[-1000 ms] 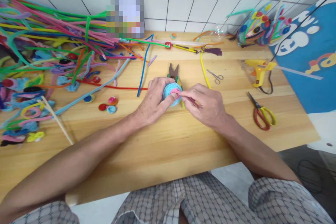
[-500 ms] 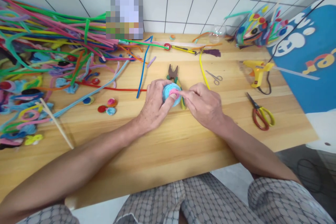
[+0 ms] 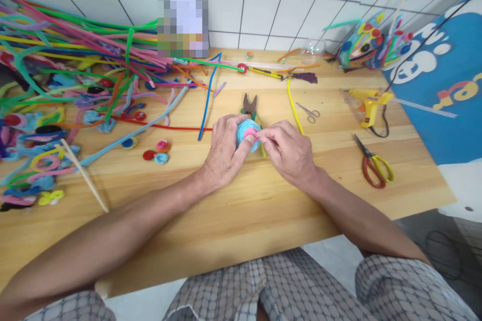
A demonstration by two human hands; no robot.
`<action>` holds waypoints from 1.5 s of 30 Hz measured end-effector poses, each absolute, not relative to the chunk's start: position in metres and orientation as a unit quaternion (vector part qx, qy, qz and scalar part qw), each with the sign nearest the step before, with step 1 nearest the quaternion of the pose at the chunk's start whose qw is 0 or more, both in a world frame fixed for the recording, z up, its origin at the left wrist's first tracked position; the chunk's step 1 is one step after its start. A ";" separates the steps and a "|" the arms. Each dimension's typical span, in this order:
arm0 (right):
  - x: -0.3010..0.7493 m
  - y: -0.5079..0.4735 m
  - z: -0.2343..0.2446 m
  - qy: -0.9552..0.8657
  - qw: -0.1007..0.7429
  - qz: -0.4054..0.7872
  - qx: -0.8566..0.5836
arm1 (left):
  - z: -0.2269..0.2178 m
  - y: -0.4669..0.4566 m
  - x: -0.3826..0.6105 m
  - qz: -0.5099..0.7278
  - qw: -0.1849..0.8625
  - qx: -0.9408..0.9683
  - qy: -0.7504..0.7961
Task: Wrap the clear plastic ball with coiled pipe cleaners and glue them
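Note:
My left hand (image 3: pixel 228 150) is wrapped round a pipe-cleaner coil (image 3: pixel 244 128), light blue at the outside and pink at its centre. Its thumb presses on the pink middle. From the right, my right hand (image 3: pixel 289 153) pinches the short pink pipe-cleaner end (image 3: pixel 257 135) that sticks out of the coil. Behind the coil lie pliers (image 3: pixel 250 104) with dark jaws apart; their green and yellow handles are partly hidden by the coil and my hands.
Bundled pipe cleaners (image 3: pixel 94 40) and loose coiled pieces (image 3: pixel 45 160) crowd the left. At right are small scissors (image 3: pixel 311 112), a yellow glue gun (image 3: pixel 369 105) and red-and-yellow scissors (image 3: pixel 377 166). A yellow cutter (image 3: pixel 265 72) lies near the tiled wall.
My right hand has shifted slightly left and its fingertips have come nearer the pink centre. My left hand keeps its hold on the coil. The whole view has moved a little.

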State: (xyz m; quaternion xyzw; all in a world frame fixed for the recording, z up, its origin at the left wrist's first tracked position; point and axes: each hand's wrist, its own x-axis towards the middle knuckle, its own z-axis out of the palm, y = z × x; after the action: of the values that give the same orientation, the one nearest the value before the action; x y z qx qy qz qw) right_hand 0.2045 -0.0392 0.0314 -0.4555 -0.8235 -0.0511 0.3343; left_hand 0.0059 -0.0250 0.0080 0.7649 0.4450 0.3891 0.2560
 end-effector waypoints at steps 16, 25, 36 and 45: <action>0.205 -0.040 0.031 -0.807 0.340 0.045 -0.480 | 0.009 -0.021 0.003 0.387 0.249 0.775 0.433; 0.204 -0.040 0.031 -0.811 0.348 0.036 -0.469 | 0.008 -0.023 0.002 0.374 0.297 0.762 0.437; 0.207 -0.039 0.033 -0.814 0.337 0.032 -0.471 | 0.019 -0.015 -0.004 0.343 0.304 0.787 0.412; 0.211 -0.038 0.035 -0.825 0.339 0.038 -0.451 | 0.038 -0.002 -0.015 0.261 0.413 0.774 0.403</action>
State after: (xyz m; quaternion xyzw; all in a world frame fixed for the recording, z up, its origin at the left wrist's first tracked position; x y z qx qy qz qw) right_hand 0.2114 -0.0376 0.0348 -0.4512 -0.8245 0.0377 0.3394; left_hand -0.0146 -0.0019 0.0382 0.7738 0.4034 0.2612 0.4127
